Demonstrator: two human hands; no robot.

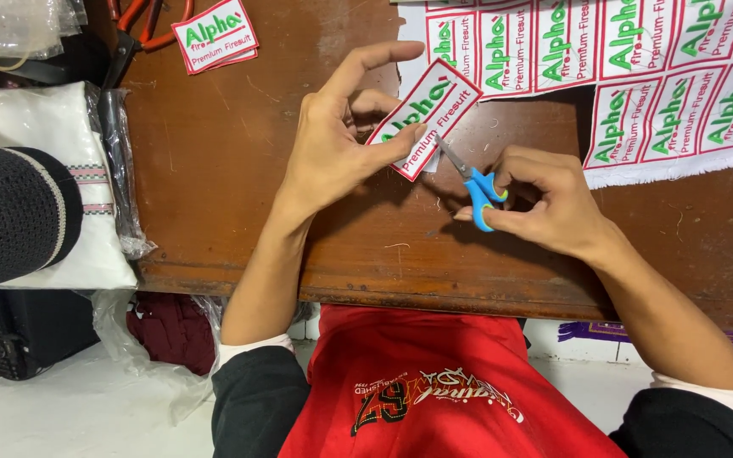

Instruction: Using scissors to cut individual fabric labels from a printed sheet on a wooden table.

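Left hand fingers pinched the patch, long axis tilted up-right; right hand fingers gripped scissors, tips at its lower-right edge.

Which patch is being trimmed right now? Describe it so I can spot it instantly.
On the brown wooden table, look below the white sheet of uncut patches. The single patch is pinched in the left hand, with the blue scissors at its edge. Unlike its neighbours, it is loose and tilted.
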